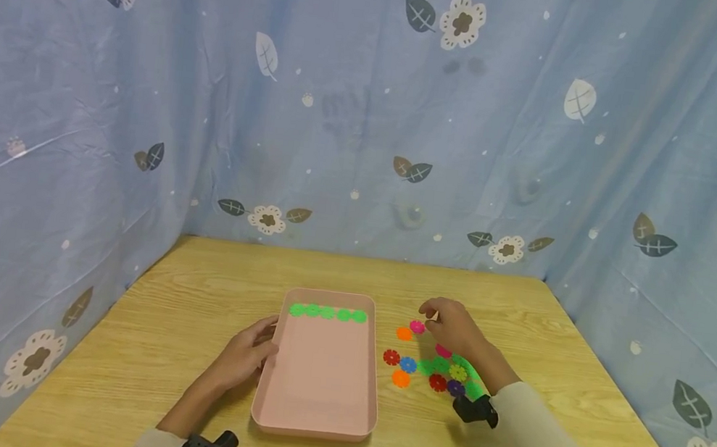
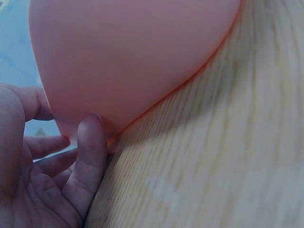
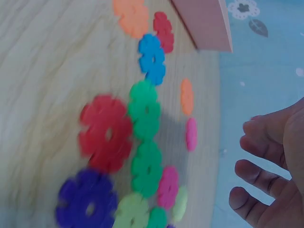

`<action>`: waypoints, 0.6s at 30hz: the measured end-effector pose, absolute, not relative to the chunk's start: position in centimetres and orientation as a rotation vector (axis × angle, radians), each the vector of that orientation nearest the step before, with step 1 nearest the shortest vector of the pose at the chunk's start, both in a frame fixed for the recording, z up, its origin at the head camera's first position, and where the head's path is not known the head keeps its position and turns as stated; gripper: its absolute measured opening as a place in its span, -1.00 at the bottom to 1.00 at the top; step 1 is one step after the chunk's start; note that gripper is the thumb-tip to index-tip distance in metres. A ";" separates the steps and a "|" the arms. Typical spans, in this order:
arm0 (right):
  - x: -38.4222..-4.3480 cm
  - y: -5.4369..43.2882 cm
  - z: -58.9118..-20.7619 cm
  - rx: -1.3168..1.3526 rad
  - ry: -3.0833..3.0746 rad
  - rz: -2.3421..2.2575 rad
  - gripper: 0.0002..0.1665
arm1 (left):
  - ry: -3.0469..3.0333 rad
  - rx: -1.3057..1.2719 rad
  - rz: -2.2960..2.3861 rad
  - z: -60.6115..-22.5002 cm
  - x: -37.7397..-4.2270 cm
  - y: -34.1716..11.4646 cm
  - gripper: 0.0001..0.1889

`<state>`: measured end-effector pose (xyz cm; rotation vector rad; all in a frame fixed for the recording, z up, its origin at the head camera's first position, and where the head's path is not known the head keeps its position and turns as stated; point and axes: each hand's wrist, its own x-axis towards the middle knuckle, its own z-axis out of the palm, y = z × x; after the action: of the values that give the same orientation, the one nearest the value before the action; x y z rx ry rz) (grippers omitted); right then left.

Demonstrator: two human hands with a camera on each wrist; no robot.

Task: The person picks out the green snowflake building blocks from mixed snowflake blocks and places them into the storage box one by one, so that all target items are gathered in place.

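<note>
- Head view: a pink tray (image 1: 319, 379) lies on the wooden surface (image 1: 229, 268), about midway between the surface's left and right edges and well apart from its far edge.
- Head view: five green flower-shaped pieces (image 1: 327, 313) make a row inside the tray, along its far edge.
- Head view: the left hand (image 1: 244, 357) holds the tray at its left edge.
- Head view: the right hand (image 1: 455, 328) hangs between the tray and the surface's right edge, fingers loosely bent, with nothing seen between them.
- Head view: under and near that hand lie loose pieces, among them two orange pieces (image 1: 401, 379), a blue piece (image 1: 408, 364) and a purple piece (image 1: 455, 388); the arm hides part of the group.
- Head view: a patterned blue curtain (image 1: 335, 199) hangs beyond the surface's far edge.
- Left wrist view: the thumb presses one side of the tray's wall, with other fingers behind it, pinching it.
- Right wrist view: the fingers are bent and somewhat spread; a large-looking red piece (image 3: 97, 126) lies beside the purple piece, with one tray corner farther off.
</note>
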<state>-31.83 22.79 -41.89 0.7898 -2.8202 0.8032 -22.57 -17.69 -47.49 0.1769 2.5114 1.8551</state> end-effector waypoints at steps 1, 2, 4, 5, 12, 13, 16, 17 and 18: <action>-31.7 23.2 -42.0 0.787 -2.824 0.803 -0.72 | 2.520 0.176 1.850 -47.5 -22.6 -17.7 -0.35; -31.6 23.6 -42.1 0.787 -2.825 0.800 -0.73 | 2.526 0.177 1.846 -47.5 -22.5 -17.6 -0.35; -31.3 24.2 -42.3 0.772 -2.838 0.791 -0.73 | 2.541 0.174 1.841 -47.6 -22.5 -17.6 -0.35; -31.2 24.4 -42.4 0.767 -2.846 0.778 -0.74 | 2.545 0.173 1.841 -47.6 -22.5 -17.6 -0.35; -30.1 25.4 -43.2 0.808 -2.908 0.734 -0.75 | 2.519 0.172 1.864 -47.7 -22.3 -17.6 -0.35; -29.9 25.4 -43.3 0.809 -2.915 0.747 -0.76 | 2.516 0.177 1.866 -47.7 -22.3 -17.6 -0.35; -29.4 25.4 -43.5 0.815 -2.923 0.796 -0.75 | 2.514 0.192 1.871 -47.6 -22.3 -17.6 -0.35; -29.2 25.4 -43.6 0.815 -2.926 0.802 -0.75 | 2.513 0.197 1.872 -47.6 -22.3 -17.6 -0.35; -29.1 25.4 -43.7 0.806 -2.930 0.810 -0.75 | 2.512 0.199 1.874 -47.6 -22.3 -17.7 -0.35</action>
<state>-29.11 25.37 -43.71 0.8060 -2.9298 0.8097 -22.31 -17.66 -47.59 0.1989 2.5118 1.8735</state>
